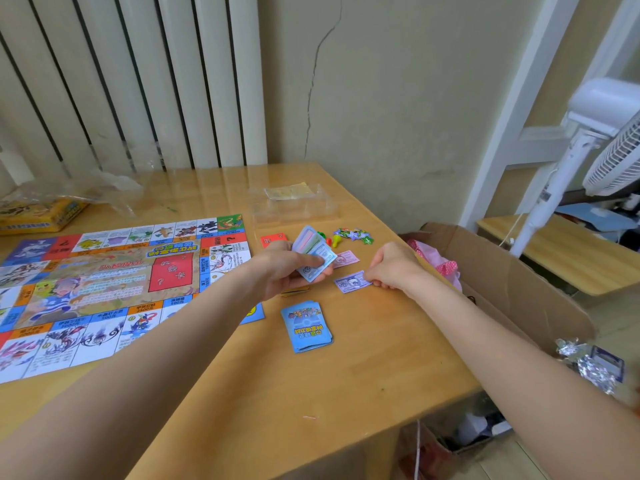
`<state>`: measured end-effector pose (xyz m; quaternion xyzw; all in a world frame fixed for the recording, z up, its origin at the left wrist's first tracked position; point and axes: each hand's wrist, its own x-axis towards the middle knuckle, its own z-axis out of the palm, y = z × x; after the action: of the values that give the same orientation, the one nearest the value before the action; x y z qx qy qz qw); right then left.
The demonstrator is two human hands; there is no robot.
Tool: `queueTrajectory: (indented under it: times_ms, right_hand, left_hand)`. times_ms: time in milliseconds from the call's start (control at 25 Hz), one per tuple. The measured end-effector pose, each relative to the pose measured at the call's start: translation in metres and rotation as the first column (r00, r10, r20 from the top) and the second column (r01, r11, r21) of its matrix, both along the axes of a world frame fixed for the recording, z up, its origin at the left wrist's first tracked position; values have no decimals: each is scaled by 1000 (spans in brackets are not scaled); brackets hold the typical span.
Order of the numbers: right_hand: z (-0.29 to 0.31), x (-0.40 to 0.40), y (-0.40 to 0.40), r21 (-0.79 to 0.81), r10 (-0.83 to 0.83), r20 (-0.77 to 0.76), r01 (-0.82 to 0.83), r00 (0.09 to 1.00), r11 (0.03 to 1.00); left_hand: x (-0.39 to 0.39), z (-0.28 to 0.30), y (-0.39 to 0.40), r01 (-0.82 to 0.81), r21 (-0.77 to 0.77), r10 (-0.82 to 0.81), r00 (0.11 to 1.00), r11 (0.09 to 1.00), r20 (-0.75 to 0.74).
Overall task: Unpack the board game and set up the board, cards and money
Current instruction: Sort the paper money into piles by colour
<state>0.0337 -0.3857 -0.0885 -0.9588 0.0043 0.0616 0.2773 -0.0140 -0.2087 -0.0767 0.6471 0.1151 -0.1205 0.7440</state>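
Wooden table (346, 382): game board (104, 289), blue card deck (306, 325), purple note (351, 281).

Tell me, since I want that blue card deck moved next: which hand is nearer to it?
The left hand. It holds a fan of money notes just above the blue card deck; the right hand, pinching a purple note, sits farther off to the deck's upper right.
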Motion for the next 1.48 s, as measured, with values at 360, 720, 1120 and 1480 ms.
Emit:
queueTrajectory:
  times_ms: [360,720,1120,1480]
  right_hand:
    - [24,-19,3,511,302,-7,-257,953,820]
    - [18,-33,-30,281,237,-165,-184,957,942]
    - [34,-40,-20,151,206,12,-206,978,967]
    - [26,-30,1,517,277,18,-246,961,820]
  left_hand:
    - [-8,4,-10,154,39,-154,988,987,-17]
    - [-21,7,-5,53,23,-52,998,998,-23]
    - [-19,4,-18,51,124,-52,999,991,4]
    - [-20,15,-5,213,-136,-213,977,968,8]
